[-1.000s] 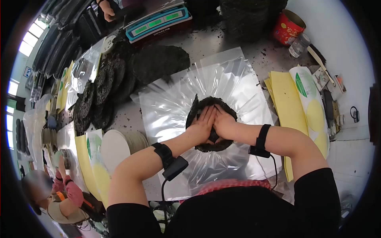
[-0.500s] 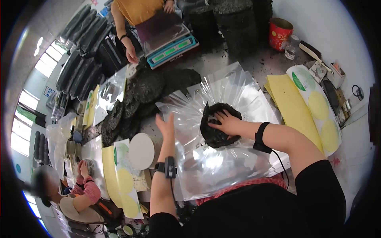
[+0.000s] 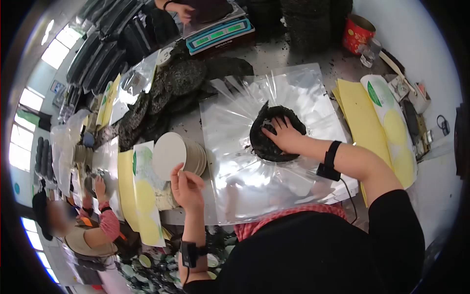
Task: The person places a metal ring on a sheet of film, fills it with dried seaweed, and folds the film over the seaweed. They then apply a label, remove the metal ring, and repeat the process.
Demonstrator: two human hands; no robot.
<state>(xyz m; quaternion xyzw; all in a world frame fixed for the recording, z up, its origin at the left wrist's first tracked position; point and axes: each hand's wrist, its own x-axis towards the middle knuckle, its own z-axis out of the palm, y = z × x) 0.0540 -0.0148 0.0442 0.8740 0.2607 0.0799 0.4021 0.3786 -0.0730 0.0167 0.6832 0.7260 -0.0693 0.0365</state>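
My right hand [image 3: 286, 137] lies with fingers spread on a dark, round, ragged-edged cake [image 3: 267, 147] that looks like dried seaweed. The cake rests on clear plastic film [image 3: 235, 196], which wrinkles outward around it. Raised near the table's front edge, my left hand [image 3: 187, 188] is open, its fingers loosely bent and nothing visible in them. Just beyond those fingers stands a stack of round off-white discs [image 3: 169, 154]. Several more dark cakes [image 3: 183, 78] lie heaped behind the stack.
A digital scale [image 3: 218, 36] stands at the back, with another person's hand [image 3: 183, 12] beside it. Yellow sheets [image 3: 360, 117] and printed label sheets [image 3: 382, 122] lie right. A red tin [image 3: 357, 34] and jar [image 3: 370, 53] sit back right. Another person [image 3: 98, 232] works at left.
My left hand has drawn back from the film toward the front edge, beside the disc stack. My right hand stays on the dark cake. The film lies flatter, and the view has shifted.
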